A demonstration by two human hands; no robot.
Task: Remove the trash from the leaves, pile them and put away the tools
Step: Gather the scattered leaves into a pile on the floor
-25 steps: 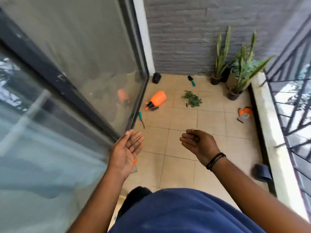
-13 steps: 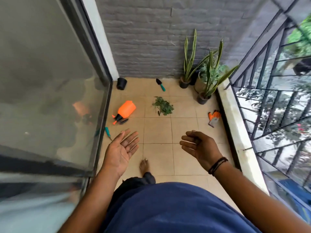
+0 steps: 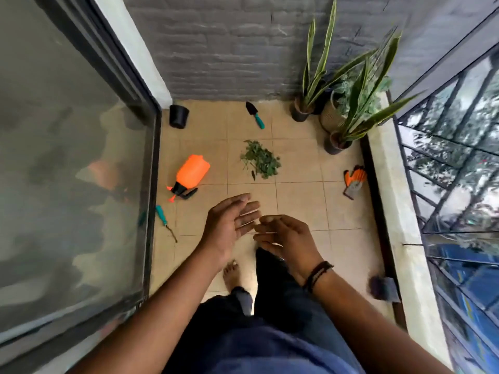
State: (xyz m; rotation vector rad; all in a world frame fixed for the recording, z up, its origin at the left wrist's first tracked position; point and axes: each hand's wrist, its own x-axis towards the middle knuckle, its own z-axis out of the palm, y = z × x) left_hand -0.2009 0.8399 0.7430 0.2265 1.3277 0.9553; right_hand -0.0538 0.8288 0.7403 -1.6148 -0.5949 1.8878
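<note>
A small heap of green leaves (image 3: 260, 160) lies on the tiled floor in the middle of the balcony. A black trowel with a teal handle (image 3: 255, 114) lies behind it near the wall. An orange spray bottle (image 3: 190, 172) lies on its side at the left, and a teal-handled hand tool (image 3: 164, 222) lies by the glass door. Orange and grey gloves (image 3: 354, 181) lie at the right by the kerb. My left hand (image 3: 229, 228) is held flat, palm up, with nothing in it. My right hand (image 3: 287, 240) hovers beside it, fingers loosely bent and empty, fingertips almost meeting the left palm.
A black pot (image 3: 178, 116) stands in the far left corner. Potted snake plants (image 3: 348, 103) crowd the far right corner. A glass sliding door (image 3: 75, 171) bounds the left, a concrete kerb (image 3: 397, 211) and metal railing the right. A dark brush-like object (image 3: 383, 288) lies by the kerb.
My hands have come together in front of me, fingertips nearly touching. My view has tipped down and I have stepped closer to the leaves and tools.
</note>
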